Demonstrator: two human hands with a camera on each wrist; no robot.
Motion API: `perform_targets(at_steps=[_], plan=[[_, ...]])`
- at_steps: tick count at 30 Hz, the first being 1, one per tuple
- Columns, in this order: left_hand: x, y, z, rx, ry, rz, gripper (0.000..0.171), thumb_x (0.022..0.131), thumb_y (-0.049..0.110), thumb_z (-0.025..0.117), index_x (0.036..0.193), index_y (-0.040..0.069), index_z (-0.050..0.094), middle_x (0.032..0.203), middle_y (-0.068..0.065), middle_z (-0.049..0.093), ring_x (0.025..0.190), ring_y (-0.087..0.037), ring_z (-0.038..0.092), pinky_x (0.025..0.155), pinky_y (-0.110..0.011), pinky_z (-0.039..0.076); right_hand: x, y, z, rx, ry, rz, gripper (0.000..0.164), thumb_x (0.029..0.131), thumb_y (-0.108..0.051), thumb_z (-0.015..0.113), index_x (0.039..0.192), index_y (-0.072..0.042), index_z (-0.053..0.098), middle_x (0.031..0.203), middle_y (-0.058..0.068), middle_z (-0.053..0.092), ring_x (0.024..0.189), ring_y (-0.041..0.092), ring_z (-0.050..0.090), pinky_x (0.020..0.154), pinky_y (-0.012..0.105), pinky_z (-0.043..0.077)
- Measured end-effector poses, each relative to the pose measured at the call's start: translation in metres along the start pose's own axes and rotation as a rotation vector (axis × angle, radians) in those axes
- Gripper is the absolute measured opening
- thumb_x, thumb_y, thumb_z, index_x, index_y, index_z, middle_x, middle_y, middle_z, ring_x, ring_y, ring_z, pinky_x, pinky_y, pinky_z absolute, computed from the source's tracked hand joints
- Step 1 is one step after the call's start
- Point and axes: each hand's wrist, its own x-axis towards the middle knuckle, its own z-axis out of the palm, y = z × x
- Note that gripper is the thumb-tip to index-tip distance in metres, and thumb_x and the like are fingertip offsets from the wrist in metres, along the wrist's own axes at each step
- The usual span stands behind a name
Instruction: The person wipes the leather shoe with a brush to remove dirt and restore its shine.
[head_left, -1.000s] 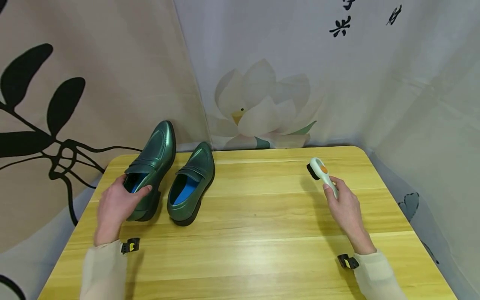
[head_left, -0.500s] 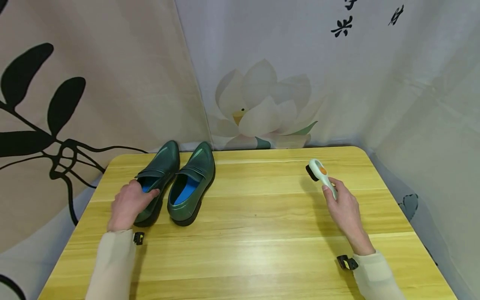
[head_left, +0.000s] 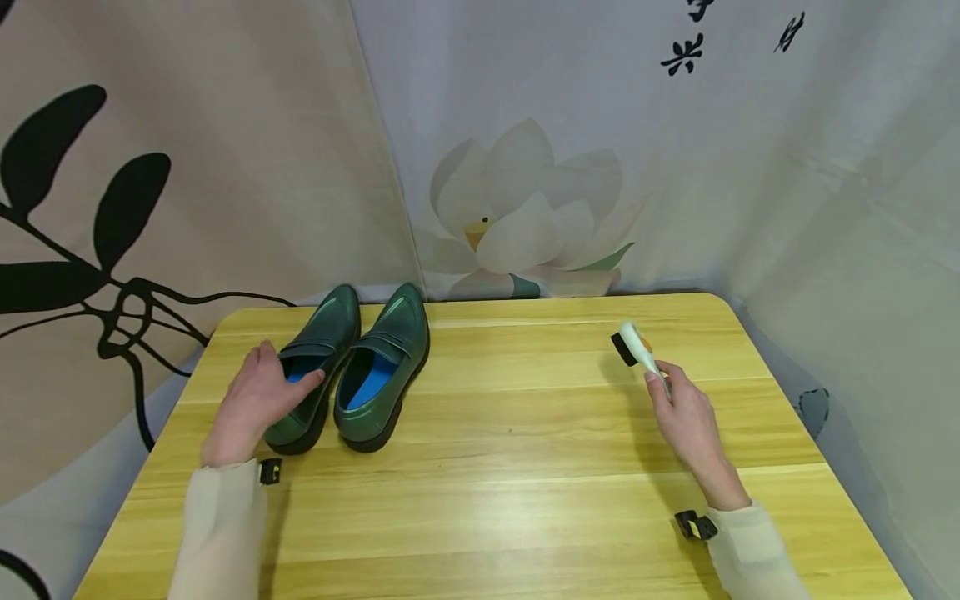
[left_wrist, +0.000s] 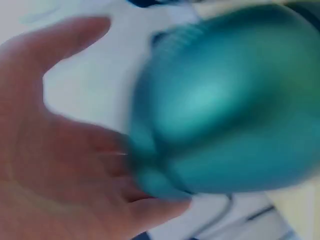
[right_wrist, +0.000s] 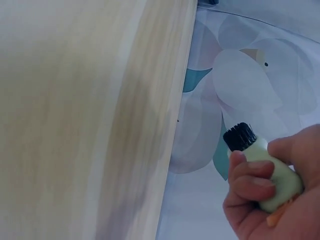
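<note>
Two dark green loafers with blue insoles stand side by side at the table's back left: the left loafer (head_left: 336, 321) and the right loafer (head_left: 403, 325). My left hand (head_left: 255, 398) is at the heel of the left loafer. In the left wrist view, the thumb is spread away from the blurred loafer (left_wrist: 215, 115), while the other fingers reach its near side; contact is hard to tell. On the right, my right hand (head_left: 686, 417) grips a white-handled shoe brush (head_left: 636, 342) above the table. Its black bristles (right_wrist: 240, 136) and curled fingers show in the right wrist view.
A light wooden table (head_left: 495, 483) fills the lower part of the head view. Behind it hangs a pale curtain (head_left: 525, 75) printed with a large flower and dark leaves. Both loafer toes lie close to the table's back edge.
The left loafer has come down from a raised position onto the table, beside the right one. My left hand has loosened from it. The brush has turned slightly in my right hand.
</note>
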Motion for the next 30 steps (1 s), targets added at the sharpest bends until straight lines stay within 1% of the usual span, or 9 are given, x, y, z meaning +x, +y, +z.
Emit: perform_targets(at_steps=[3,5,8,12,15,19,25,27,30], plan=[[-0.008,0.025,-0.001,-0.025,0.18,0.07,0.094,0.101,0.04,0.064,0.154,-0.021,0.016,0.156,-0.046,0.021,0.14,-0.063,0.026,0.113,-0.071,0.026,0.002,0.002,-0.001,-0.026,-0.043,0.012,0.055,0.114,-0.037,0.037,0.139,0.009,0.053,0.087,0.015,0.064,0.055,0.019,0.046,0.045,0.032,0.037],[-0.013,0.045,0.001,-0.061,0.292,0.141,0.083,0.101,0.034,0.066,0.154,-0.016,0.028,0.155,-0.04,0.031,0.139,-0.059,0.033,0.112,-0.07,0.029,0.003,0.003,-0.002,-0.043,-0.087,0.023,0.053,0.114,-0.036,0.033,0.131,0.009,0.057,0.086,0.015,0.065,0.055,0.019,0.045,0.046,0.032,0.037],[-0.019,0.071,0.01,-0.122,0.373,0.257,0.07,0.1,0.029,0.067,0.154,-0.007,0.039,0.156,-0.03,0.039,0.14,-0.052,0.039,0.11,-0.068,0.034,0.007,0.004,-0.001,-0.073,-0.153,0.041,0.053,0.115,-0.034,0.028,0.117,0.006,0.062,0.085,0.012,0.067,0.057,0.019,0.044,0.05,0.033,0.037],[-0.022,0.099,0.033,-0.18,0.35,0.385,0.064,0.1,0.026,0.068,0.154,0.0,0.045,0.156,-0.022,0.042,0.142,-0.044,0.04,0.111,-0.064,0.036,0.013,0.008,0.001,-0.106,-0.235,0.083,0.05,0.115,-0.032,0.028,0.107,0.003,0.062,0.085,0.01,0.07,0.06,0.022,0.046,0.056,0.035,0.039],[-0.021,0.118,0.056,-0.186,0.309,0.444,0.063,0.099,0.026,0.069,0.153,0.002,0.047,0.155,-0.019,0.045,0.14,-0.041,0.045,0.109,-0.061,0.04,0.017,0.012,0.002,-0.155,-0.28,0.091,0.047,0.114,-0.029,0.031,0.103,0.005,0.062,0.08,0.011,0.065,0.062,0.023,0.048,0.057,0.037,0.04],[-0.017,0.137,0.084,-0.156,0.288,0.5,0.063,0.098,0.027,0.072,0.151,0.0,0.049,0.154,-0.018,0.046,0.138,-0.039,0.048,0.109,-0.057,0.044,0.021,0.019,0.002,-0.205,-0.309,0.079,0.044,0.113,-0.028,0.039,0.095,0.003,0.065,0.071,0.009,0.057,0.061,0.023,0.05,0.058,0.036,0.04],[-0.002,0.149,0.121,-0.06,0.325,0.576,0.062,0.095,0.029,0.076,0.143,-0.004,0.055,0.154,-0.021,0.046,0.146,-0.04,0.039,0.118,-0.056,0.033,0.023,0.027,0.0,-0.23,-0.283,0.072,0.033,0.108,-0.026,0.053,0.105,0.004,0.065,0.084,0.012,0.066,0.067,0.023,0.056,0.061,0.037,0.042],[0.001,0.15,0.132,-0.015,0.334,0.578,0.063,0.095,0.032,0.076,0.142,-0.004,0.055,0.155,-0.022,0.044,0.148,-0.042,0.036,0.119,-0.058,0.031,0.023,0.028,-0.001,-0.244,-0.257,0.059,0.028,0.106,-0.025,0.057,0.102,0.001,0.063,0.083,0.01,0.066,0.068,0.024,0.056,0.062,0.038,0.043],[0.005,0.151,0.144,0.06,0.34,0.566,0.069,0.094,0.04,0.076,0.143,-0.003,0.054,0.158,-0.022,0.041,0.149,-0.043,0.033,0.118,-0.062,0.029,0.022,0.026,-0.002,-0.274,-0.221,0.027,0.028,0.105,-0.025,0.059,0.101,0.002,0.064,0.082,0.011,0.065,0.07,0.026,0.057,0.063,0.042,0.045]])
